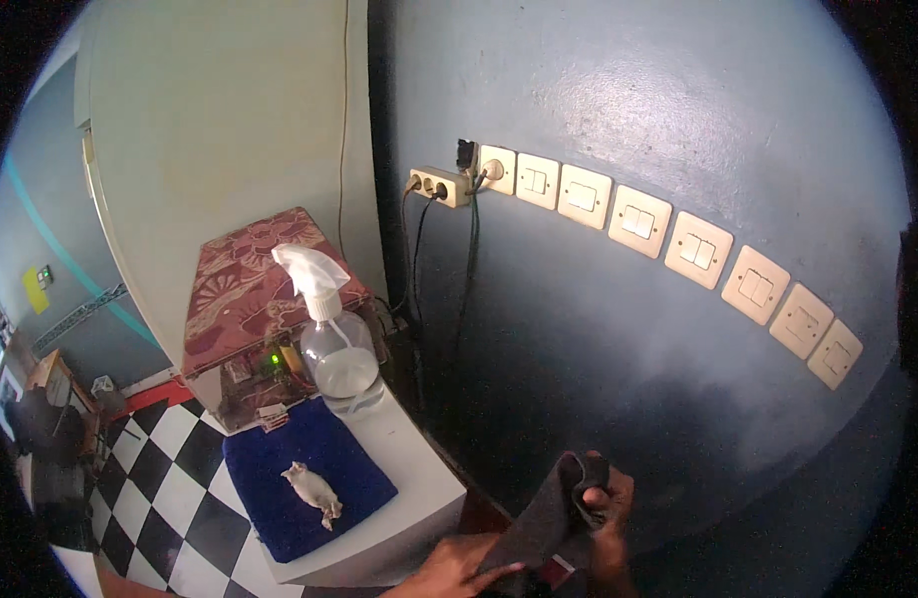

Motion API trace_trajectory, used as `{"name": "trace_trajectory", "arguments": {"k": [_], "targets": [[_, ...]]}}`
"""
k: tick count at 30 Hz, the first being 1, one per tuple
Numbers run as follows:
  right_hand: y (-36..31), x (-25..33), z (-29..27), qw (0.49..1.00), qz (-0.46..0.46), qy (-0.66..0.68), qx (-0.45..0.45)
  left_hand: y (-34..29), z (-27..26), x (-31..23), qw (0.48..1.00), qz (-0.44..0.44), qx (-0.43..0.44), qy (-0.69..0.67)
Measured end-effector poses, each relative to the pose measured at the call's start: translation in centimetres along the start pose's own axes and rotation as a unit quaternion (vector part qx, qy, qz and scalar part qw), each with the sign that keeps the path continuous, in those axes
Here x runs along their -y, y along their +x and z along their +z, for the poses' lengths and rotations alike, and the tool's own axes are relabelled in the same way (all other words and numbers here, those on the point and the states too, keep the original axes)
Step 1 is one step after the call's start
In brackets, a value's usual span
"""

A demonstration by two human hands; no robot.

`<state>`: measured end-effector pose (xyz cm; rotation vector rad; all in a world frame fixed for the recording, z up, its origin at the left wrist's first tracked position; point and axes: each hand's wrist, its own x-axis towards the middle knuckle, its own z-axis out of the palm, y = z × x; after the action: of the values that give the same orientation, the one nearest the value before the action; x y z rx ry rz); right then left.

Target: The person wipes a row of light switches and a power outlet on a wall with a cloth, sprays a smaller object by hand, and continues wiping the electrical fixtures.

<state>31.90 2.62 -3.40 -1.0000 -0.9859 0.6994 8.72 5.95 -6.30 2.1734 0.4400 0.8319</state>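
Note:
A dark grey cloth (544, 518), partly folded over, is bunched up in front of me near the lower edge. My right hand (613, 503) grips its upper right part, fingers closed round the fold. At the cloth's lower left, my left hand (454, 568) holds its edge, with the fingers partly hidden at the picture's rim. A small red and white patch (559, 570) shows between the hands; I cannot make out what it is. Left of my hands, a small whitish crumpled thing (312, 494) lies on a folded dark blue cloth (369, 483) on a white cabinet top (409, 458).
A clear spray bottle (341, 364) with a white trigger head stands on the cabinet beside a box covered in red patterned cloth (270, 269). Several light switches (640, 221) line the blue wall, with a power strip (439, 186) and hanging cables. Checkered floor (175, 439) lies at left.

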Motion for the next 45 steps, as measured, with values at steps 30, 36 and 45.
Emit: {"name": "trace_trajectory", "arguments": {"k": [30,36,45], "targets": [[1.6,1.9,10.1,0.933,-0.256,-0.063,0.245,-18.6,-17.3,-9.9,0.899,0.136,-0.406,-0.085],[3.3,4.2,15.8,0.875,-0.345,-0.133,0.31,-16.4,-17.1,-10.8,0.862,0.178,-0.474,-0.001],[3.7,3.9,22.5,0.755,-0.344,-0.379,0.41,-14.1,-18.9,-9.7,0.696,0.196,-0.665,0.183]]}}
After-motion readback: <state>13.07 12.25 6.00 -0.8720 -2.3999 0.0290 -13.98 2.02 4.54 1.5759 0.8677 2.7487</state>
